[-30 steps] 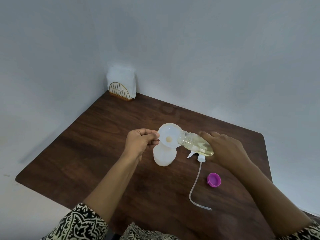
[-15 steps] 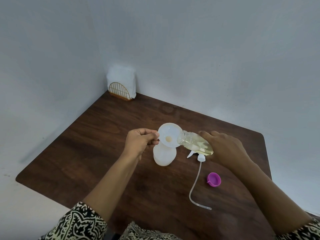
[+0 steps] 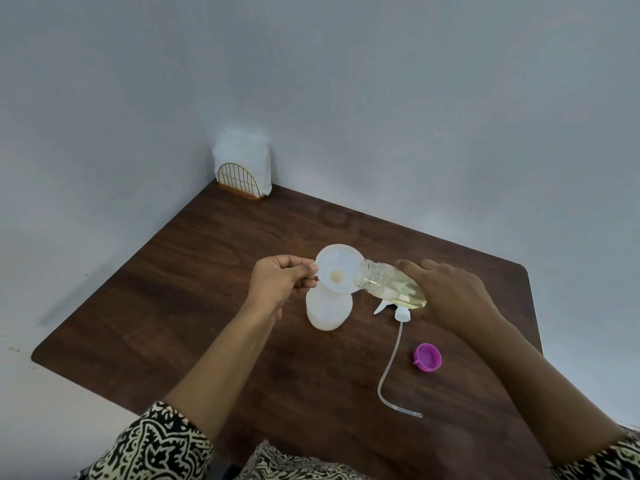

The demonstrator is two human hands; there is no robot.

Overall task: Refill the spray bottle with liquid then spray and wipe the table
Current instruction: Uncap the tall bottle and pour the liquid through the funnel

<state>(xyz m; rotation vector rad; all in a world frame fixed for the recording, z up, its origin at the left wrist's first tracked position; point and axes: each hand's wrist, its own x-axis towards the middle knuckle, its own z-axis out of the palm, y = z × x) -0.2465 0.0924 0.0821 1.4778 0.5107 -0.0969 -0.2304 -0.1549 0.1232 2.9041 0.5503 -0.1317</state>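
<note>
Two hands share the pour. Your left hand [image 3: 277, 284] pinches the rim of the funnel [image 3: 337, 271] between thumb and fingers, steadying it in the neck of the white spray bottle [image 3: 329, 311]. That bottle stands upright near the middle of the bench [image 3: 173, 306]. Your right hand [image 3: 453, 296] has its fingers curled round the base end of the clear refill bottle [image 3: 388, 284], which is tilted with its mouth over the funnel bowl. Pale yellow liquid lies along its lower side. The trigger head [image 3: 398, 311] and its dip tube [image 3: 389, 365] lie on the bench just beside the spray bottle, with the purple cap [image 3: 427, 356] nearer you. Expect the spray bottle to be light and easily tipped with the funnel on top, its plastic wall probably yielding to a squeeze; take it low, round the body. The refill bottle is likely slick if wetted, so grip its base firmly.
</note>
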